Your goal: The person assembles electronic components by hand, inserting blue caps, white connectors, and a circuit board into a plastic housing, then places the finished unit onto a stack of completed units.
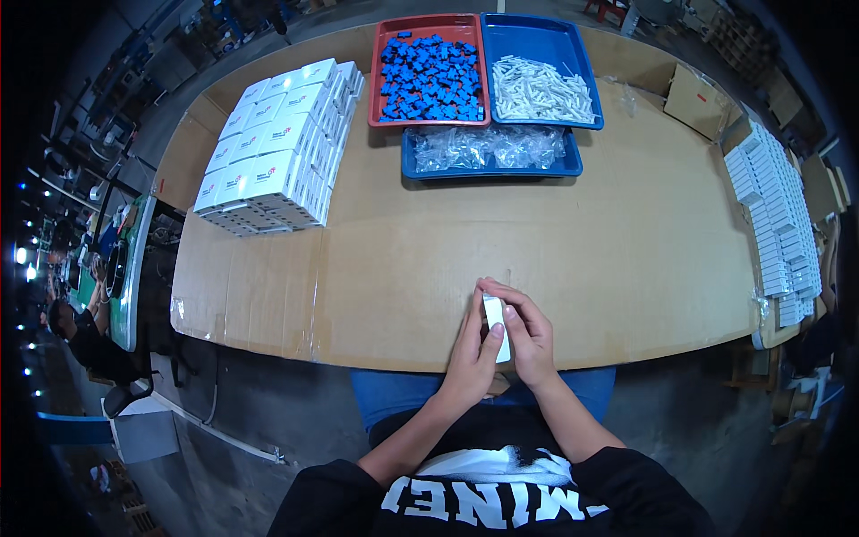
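Note:
Between my two hands, close to the table's front edge, is a small narrow white box [497, 329]. My left hand [471, 353] is closed along its left side, with the thumb lying on the near part of the box. From the right, my right hand [531, 340] grips the other side, its fingers curling over the far end and its thumb beside the top face. The far end of the box is partly hidden by fingers. Bare brown tabletop [403, 268] surrounds both hands.
At the left stands a tall block of stacked white boxes [268, 148]. A red tray [374, 89] of small blue parts, a blue tray [537, 34] of white sticks and a lower blue tray [492, 174] of clear bags are far off. Small white boxes [771, 215] are stacked right.

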Tool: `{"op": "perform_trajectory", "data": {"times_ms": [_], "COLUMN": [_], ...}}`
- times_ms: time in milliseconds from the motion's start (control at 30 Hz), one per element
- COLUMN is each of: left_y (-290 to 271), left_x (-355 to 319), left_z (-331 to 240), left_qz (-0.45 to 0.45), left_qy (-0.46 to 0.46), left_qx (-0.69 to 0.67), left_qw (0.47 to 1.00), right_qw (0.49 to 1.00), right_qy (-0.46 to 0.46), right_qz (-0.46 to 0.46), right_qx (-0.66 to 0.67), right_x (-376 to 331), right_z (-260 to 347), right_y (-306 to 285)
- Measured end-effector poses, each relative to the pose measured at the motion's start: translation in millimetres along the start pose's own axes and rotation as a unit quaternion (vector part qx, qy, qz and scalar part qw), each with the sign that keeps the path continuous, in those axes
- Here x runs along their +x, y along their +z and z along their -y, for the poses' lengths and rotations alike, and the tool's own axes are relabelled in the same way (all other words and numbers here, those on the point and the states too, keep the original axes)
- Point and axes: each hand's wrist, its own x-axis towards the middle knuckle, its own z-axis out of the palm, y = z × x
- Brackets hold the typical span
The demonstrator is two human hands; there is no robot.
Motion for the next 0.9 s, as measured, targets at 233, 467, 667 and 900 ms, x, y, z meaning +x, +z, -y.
{"op": "perform_trajectory", "data": {"times_ms": [233, 467, 667, 900], "left_y": [1, 1, -1, 2], "left_x": [-1, 0, -3, -4], "left_z": [0, -13, -21, -10], "left_qz": [-0.049, -0.051, -0.017, -0.044], "left_qy": [-0.226, -0.278, -0.263, -0.250], "left_qx": [-0.256, -0.331, -0.318, -0.303], "left_qw": [0.939, 0.900, 0.911, 0.919], "right_qw": [0.985, 0.923, 0.924, 0.908], "right_qy": [-0.095, -0.227, -0.257, -0.305], "right_qz": [0.075, 0.107, 0.074, 0.045], "right_qx": [-0.119, -0.291, -0.272, -0.283], "right_x": [3, 5, 3, 2], "right_z": [-3, -14, -23, -28], "right_y": [-13, -22, -21, -14]}}
